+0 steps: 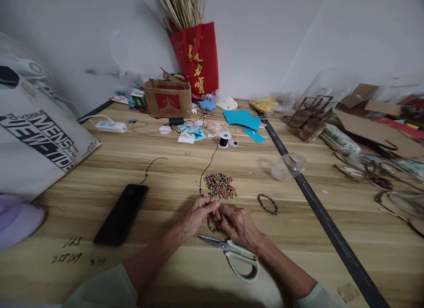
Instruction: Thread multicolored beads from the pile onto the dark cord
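My left hand (194, 218) pinches a thin black cord between thumb and fingers. Beside it, my right hand (241, 224) has its fingers bent together at the same beaded cord; its exact hold is partly hidden. A loop strung with multicoloured beads (212, 229) hangs between the two hands. From there the black cord (207, 165), with a few beads low on it, runs up to a white spool (225, 138) wound with black. Just beyond my fingers lies a heap of small coloured beads (220, 184). A beaded bracelet (267, 204) rests to the right. Scissors (243, 258) lie partly open beneath my right wrist.
A black phone (121, 214) and a short cord lie left. Clear tape rolls (294, 163) sit by the dark strip across the table. A cardboard box (168, 99), red bag (200, 56) and blue pieces (241, 119) stand or lie behind. Baskets (309, 118) are at right.
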The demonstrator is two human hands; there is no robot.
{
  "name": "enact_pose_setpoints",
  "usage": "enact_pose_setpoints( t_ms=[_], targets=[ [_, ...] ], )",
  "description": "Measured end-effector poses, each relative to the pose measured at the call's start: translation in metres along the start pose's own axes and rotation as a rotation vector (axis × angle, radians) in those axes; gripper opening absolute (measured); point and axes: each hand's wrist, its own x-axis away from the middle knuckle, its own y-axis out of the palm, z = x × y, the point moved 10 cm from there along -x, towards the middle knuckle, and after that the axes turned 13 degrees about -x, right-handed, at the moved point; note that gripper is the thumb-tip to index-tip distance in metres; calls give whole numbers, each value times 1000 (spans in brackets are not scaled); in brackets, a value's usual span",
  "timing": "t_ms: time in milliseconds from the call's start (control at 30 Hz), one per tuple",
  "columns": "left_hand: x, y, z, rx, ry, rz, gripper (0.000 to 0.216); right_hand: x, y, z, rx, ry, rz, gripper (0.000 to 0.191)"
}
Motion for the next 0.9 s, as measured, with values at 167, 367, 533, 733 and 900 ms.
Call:
enact_pose_setpoints(
  t_ms=[167, 367, 533, 733, 900],
  targets=[
    [-1, -1, 0, -27, 6, 0, 43, 0, 3, 2, 11, -2, -27, 15],
    [-1, -2, 1, -32, 12, -10, 43, 0, 3, -1, 2, -10, -26, 15],
    [0, -3, -4, 3, -28, -22, 41, 0, 0, -3, -6, -59, 5, 16],
    [1, -7, -1, 59, -35, 11, 42, 1, -4, -7, -1, -114, 23, 17],
    [0, -11, -2, 54, -40, 34, 42, 3, -7, -8, -16, -121, 44, 20]
  ],
)
